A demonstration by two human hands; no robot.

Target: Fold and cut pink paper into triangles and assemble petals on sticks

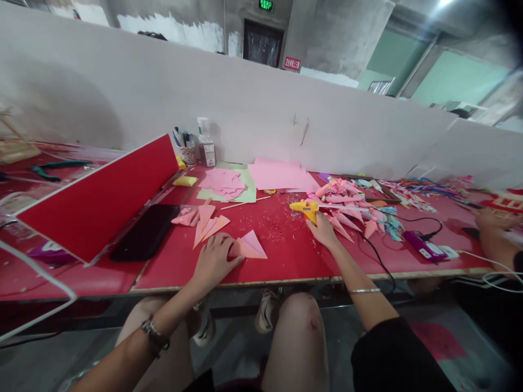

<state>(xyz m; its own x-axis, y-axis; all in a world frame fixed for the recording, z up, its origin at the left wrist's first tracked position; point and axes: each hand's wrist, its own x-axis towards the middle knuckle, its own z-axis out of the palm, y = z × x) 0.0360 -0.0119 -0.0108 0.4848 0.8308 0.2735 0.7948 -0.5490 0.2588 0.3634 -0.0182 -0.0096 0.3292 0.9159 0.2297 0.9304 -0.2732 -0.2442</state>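
Observation:
My right hand (323, 231) is wrapped round the handle of a yellow hot glue gun (303, 207), its nozzle pointing left above the table. My left hand (216, 256) holds a folded pink paper piece (254, 245) against the tabletop, thumb at its near edge and fingers curled over its left side. Just beyond that hand lie more folded pink paper pieces (211, 226). A heap of pink paper cones (347, 209) with small bright beads or balls sits beside the glue gun, partly behind my right hand.
A red board (102, 201) stands at the left by a black phone (145, 234). Pink sheets (278, 174), a pen cup (188, 154) and a bottle (207, 147) line the back. A purple power strip (425, 246) with cords lies right, near another person's hand (492, 220).

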